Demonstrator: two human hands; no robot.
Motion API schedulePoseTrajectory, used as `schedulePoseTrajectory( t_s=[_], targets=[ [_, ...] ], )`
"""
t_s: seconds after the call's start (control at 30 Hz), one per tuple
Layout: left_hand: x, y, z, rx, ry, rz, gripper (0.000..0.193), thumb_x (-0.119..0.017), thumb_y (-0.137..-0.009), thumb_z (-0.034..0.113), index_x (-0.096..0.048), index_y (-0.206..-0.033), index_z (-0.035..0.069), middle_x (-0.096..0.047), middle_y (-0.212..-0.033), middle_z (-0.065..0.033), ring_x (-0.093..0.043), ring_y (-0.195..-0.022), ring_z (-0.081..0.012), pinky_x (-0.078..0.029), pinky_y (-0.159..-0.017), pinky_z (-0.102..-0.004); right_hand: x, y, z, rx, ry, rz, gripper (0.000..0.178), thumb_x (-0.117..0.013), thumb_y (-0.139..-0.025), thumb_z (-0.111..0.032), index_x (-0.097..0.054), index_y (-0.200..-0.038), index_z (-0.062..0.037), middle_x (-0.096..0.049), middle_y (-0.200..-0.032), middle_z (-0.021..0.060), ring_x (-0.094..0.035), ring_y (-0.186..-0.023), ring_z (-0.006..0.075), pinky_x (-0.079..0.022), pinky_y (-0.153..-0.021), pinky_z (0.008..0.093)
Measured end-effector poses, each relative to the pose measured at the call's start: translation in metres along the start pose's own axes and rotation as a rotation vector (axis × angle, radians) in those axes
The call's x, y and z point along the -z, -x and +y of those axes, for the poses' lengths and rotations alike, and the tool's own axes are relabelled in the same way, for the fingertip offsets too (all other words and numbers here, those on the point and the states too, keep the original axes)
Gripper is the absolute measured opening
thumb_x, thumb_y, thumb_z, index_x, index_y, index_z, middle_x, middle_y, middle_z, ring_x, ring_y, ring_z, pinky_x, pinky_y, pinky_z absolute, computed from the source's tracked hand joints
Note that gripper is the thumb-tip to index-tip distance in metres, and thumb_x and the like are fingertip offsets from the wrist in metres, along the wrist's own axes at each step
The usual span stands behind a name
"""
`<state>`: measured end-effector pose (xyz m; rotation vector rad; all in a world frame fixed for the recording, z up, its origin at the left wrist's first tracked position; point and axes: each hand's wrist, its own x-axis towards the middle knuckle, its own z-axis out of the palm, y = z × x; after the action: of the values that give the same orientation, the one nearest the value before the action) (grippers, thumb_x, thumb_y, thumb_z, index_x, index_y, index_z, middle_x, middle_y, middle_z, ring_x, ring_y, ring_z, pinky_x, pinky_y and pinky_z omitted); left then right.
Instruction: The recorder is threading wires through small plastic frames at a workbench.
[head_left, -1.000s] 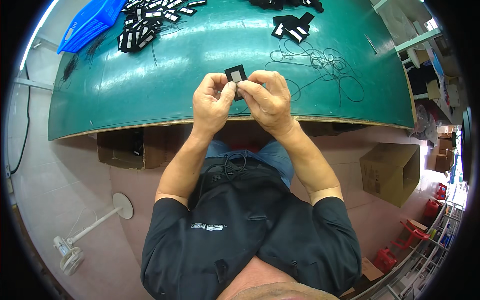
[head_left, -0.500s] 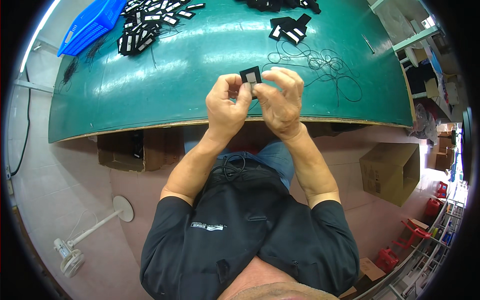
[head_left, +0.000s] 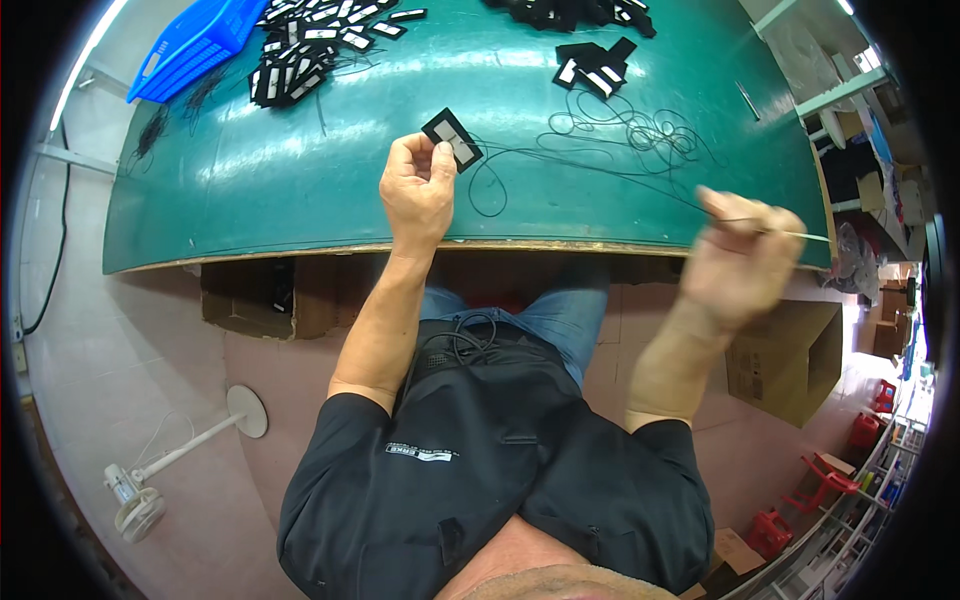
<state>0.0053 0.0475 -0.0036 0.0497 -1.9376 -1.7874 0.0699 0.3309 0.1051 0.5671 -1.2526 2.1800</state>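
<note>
My left hand [head_left: 415, 195] pinches a small black rectangular patch [head_left: 437, 126] with a white panel, thumb on its face, just above the table's near edge. A thin black cord [head_left: 590, 160] runs from the patch across the table to my right hand [head_left: 745, 250]. That hand is raised at the right, smeared by motion, its fingers closed on the cord. Out of its far side sticks a thin pale rod [head_left: 815, 237], whose kind I cannot make out. More of the cord lies in loose loops [head_left: 650, 135] on the green table [head_left: 300, 200].
A heap of similar black patches [head_left: 290, 75] lies at the far left beside a blue plastic basket [head_left: 195, 50]. Smaller piles [head_left: 600, 70] lie far right, near a thin metal tool [head_left: 747, 101]. Cardboard boxes [head_left: 785, 360] and a white fan [head_left: 140, 510] stand on the floor.
My right hand has left the patch and swung far to the right, drawing the cord out. My left hand has shifted slightly left with the patch, which is now tilted.
</note>
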Motion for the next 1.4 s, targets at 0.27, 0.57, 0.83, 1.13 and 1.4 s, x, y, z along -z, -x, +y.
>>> schedulePoseTrajectory(
  t_s=[0.27,0.57,0.83,1.13,1.4],
  targets=[
    [0.011,-0.002,-0.005,-0.020,-0.037,0.039,0.015,-0.069,-0.090,0.012,-0.061,-0.095,0.001,-0.063,-0.078,-0.0014,-0.058,-0.068,-0.0069,-0.049,-0.062,-0.0236,0.269,-0.034,-0.092,0.216,0.325,0.766,0.021,-0.052,-0.095,-0.011,-0.058,-0.083,0.0040,-0.057,-0.074,0.0111,-0.056,-0.068,0.0216,-0.051,-0.068,0.0368],
    [-0.007,0.013,0.016,-0.124,-0.087,-0.027,0.014,-0.070,-0.087,0.008,-0.061,-0.094,0.001,-0.065,-0.077,-0.0052,-0.060,-0.065,-0.0114,-0.050,-0.061,-0.0260,-0.030,0.038,0.116,-0.512,0.196,-0.020,0.008,-0.053,-0.091,-0.003,-0.056,-0.098,-0.0068,-0.048,-0.072,-0.0006,-0.037,-0.050,0.0050,-0.031,-0.044,0.0208],
    [-0.013,0.021,0.021,-0.151,-0.043,-0.025,0.015,-0.071,-0.087,0.009,-0.061,-0.095,0.000,-0.065,-0.079,-0.0053,-0.060,-0.066,-0.0117,-0.050,-0.062,-0.0260,-0.074,0.055,0.136,-0.226,0.712,-0.166,0.006,-0.063,-0.091,0.001,-0.062,-0.092,-0.0049,-0.051,-0.072,-0.0046,-0.041,-0.058,0.0008,-0.033,-0.049,0.0196],
    [0.022,-0.005,0.004,-0.117,-0.102,0.113,0.016,-0.071,-0.089,0.011,-0.061,-0.094,0.000,-0.064,-0.077,-0.0031,-0.059,-0.066,-0.0102,-0.050,-0.061,-0.0254,0.102,-0.010,0.010,0.094,0.518,0.439,0.006,-0.058,-0.093,0.001,-0.060,-0.096,-0.0038,-0.055,-0.079,0.0015,-0.044,-0.058,0.0061,-0.035,-0.047,0.0190],
    [0.028,-0.010,0.000,-0.144,-0.120,0.136,0.015,-0.071,-0.088,0.010,-0.061,-0.093,0.000,-0.064,-0.076,-0.0036,-0.059,-0.066,-0.0102,-0.050,-0.062,-0.0261,0.243,0.002,-0.092,0.299,1.002,1.193,0.002,-0.063,-0.085,0.001,-0.064,-0.087,-0.0008,-0.059,-0.072,0.0056,-0.039,-0.045,0.0103,-0.028,-0.038,0.0219]
  ],
)
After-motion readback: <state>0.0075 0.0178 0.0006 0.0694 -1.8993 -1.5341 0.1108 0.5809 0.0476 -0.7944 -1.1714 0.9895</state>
